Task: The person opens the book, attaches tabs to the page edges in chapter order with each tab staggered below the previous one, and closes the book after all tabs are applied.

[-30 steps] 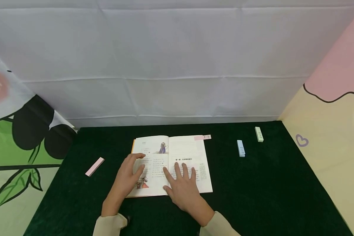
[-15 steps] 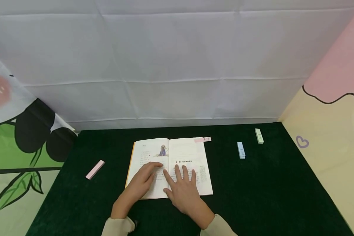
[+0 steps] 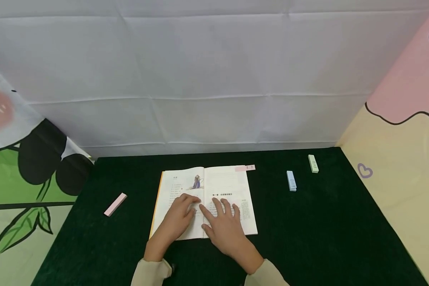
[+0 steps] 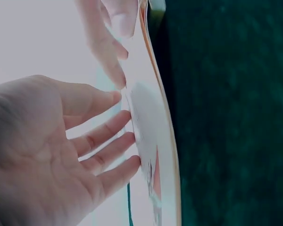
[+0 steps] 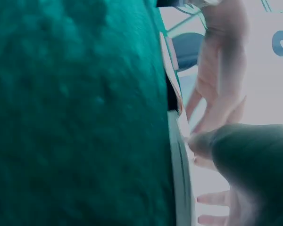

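Observation:
An open book [image 3: 228,178] lies flat on the dark green cloth, printed text and small pictures on its pages. My left hand [image 3: 178,216] touches the left page close to the spine, its fingertips on the paper in the left wrist view. Spread over the lower part of the right page is my right hand [image 3: 227,230], fingertips on the paper. The two hands almost meet at the spine. A pink sticky tab [image 3: 244,168] sticks out past the top right corner of the right page. Text under both hands is hidden.
Left of the book lies a pink strip pad [image 3: 115,204]. To the right are a blue strip pad [image 3: 291,181] and a pale green one [image 3: 313,163]. A white cloth wall [image 3: 214,79] rises behind the green tabletop [image 3: 343,222].
My left hand has moved right across the left page to the spine, uncovering the page's left part. My right hand stays on the right page, its fingers slightly more bent.

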Motion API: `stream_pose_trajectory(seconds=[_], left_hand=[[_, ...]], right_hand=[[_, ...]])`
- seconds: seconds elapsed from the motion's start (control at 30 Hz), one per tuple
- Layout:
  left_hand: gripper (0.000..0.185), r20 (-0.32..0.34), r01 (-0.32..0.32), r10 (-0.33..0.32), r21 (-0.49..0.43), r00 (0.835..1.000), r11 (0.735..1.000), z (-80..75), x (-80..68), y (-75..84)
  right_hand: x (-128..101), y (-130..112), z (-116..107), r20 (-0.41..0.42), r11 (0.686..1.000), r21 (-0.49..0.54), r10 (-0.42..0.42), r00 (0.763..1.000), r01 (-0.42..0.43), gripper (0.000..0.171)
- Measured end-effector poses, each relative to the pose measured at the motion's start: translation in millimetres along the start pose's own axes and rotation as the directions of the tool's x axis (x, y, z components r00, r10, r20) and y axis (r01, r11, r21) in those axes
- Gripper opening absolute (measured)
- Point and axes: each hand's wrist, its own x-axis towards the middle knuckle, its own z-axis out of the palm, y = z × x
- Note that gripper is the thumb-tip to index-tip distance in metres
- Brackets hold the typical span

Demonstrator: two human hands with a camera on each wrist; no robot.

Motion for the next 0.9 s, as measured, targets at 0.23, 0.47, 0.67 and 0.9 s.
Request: stream_pose_trajectory(seconds=[0.23,0.47,0.67,0.9], left_hand=[[0.035,0.012,-0.022,0.021,0.113,1.000,0.993,5.0,-1.2,11.4],[0.053,0.026,-0.015,0.011,0.174,1.000,0.985,11.6,-0.7,19.1],[0.063,0.057,0.002,-0.016,0.235,0.998,0.972,16.4,0.3,29.6],[0.068,0.041,-0.021,0.007,0.373,0.999,0.927,22.5,-0.9,35.0]], right_hand=[[-2,21,-6,-0.117,0.983,0.090,0.169,0.979,-0.159,0.051],[-5,36,-11,-0.150,0.963,0.111,0.261,0.954,-0.246,0.055],[-7,45,-12,-0.183,0.930,0.162,0.355,0.917,-0.329,0.061],[-11,53,-12,-0.163,0.847,0.282,0.506,0.847,-0.451,0.067]])
